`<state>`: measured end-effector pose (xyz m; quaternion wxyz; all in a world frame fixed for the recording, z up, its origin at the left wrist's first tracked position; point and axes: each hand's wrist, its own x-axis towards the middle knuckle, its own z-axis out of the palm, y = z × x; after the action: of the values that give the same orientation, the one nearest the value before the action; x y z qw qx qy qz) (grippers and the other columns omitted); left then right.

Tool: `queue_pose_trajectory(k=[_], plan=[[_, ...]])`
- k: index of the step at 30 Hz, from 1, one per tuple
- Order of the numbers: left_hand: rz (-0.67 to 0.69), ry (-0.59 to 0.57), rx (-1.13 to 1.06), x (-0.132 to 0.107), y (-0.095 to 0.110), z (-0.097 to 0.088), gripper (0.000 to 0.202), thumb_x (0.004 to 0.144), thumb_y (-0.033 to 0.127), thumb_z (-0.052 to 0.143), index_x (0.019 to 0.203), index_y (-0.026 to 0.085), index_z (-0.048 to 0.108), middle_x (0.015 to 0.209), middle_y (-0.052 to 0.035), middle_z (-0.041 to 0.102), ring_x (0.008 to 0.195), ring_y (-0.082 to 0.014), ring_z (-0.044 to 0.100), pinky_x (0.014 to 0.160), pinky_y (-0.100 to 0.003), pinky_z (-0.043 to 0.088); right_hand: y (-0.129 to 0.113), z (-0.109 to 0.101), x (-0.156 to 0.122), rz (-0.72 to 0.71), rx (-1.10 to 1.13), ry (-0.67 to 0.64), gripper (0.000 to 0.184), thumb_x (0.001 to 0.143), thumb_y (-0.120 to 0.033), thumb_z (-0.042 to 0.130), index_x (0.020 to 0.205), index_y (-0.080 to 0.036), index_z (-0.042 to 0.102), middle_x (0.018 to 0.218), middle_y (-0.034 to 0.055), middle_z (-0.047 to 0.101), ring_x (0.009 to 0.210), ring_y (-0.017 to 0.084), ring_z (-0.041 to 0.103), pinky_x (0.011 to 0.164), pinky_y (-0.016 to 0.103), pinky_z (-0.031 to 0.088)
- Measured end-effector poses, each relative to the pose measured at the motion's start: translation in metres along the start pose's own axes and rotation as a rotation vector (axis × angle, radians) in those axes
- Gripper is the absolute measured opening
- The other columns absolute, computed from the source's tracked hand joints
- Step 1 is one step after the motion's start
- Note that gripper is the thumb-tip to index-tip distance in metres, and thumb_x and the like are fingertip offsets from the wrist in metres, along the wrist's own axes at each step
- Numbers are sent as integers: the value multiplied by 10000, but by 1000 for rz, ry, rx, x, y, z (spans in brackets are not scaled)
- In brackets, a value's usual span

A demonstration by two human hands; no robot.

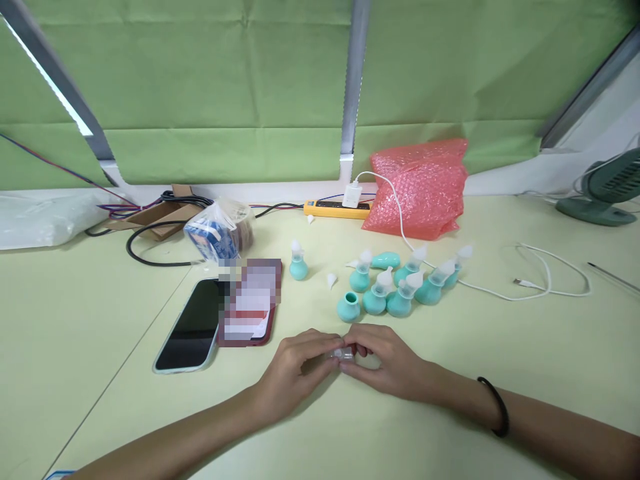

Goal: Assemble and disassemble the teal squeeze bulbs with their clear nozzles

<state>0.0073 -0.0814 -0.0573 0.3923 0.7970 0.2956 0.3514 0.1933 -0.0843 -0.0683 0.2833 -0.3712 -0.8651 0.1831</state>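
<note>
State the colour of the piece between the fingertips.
The piece looks clear to whitish, best in the head view.

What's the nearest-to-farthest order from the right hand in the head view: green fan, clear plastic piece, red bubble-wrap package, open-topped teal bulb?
From the right hand:
1. Clear plastic piece: at its fingertips.
2. Open-topped teal bulb: just beyond the fingers.
3. Red bubble-wrap package: back of the table.
4. Green fan: far right, at the back.
</note>
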Motion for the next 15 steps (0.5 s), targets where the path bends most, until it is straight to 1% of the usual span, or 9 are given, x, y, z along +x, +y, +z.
queue_pose_trajectory(k=[5, 8, 11, 15], plan=[[50, 44, 4, -1, -3, 2, 239, 797, 143, 504, 1019, 168, 587, 950, -76, 622, 857, -175, 564, 756, -307, 482, 0, 1, 0, -25, 2, 4, 99, 776, -257, 518, 809, -163, 516, 667, 2, 538, 594, 105, 471, 545, 212, 364], [53, 68, 13, -2, -3, 2, 214, 793, 153, 513, 989, 166, 598, 928, -71, 629, 847, -172, 573, 748, -296, 488, 0, 1, 0, -35, -2, 13, 110, 778, -270, 518, 817, -167, 517, 665, -1, 537, 597, 105, 478, 548, 210, 366], [54, 69, 31, -2, -2, 1, 195, 790, 147, 515, 959, 164, 610, 923, -61, 634, 851, -168, 583, 753, -278, 490, 0, 1, 0, -34, -2, 12, 114, 780, -274, 517, 822, -168, 518, 672, 0, 542, 603, 104, 484, 552, 209, 369], [33, 71, 76, -3, -2, 1, 201, 798, 155, 500, 969, 168, 605, 923, -52, 642, 821, -165, 605, 744, -265, 502, 0, 0, 0, -34, -16, 17, 116, 782, -277, 513, 833, -173, 519, 673, -2, 544, 606, 104, 491, 550, 208, 371]])
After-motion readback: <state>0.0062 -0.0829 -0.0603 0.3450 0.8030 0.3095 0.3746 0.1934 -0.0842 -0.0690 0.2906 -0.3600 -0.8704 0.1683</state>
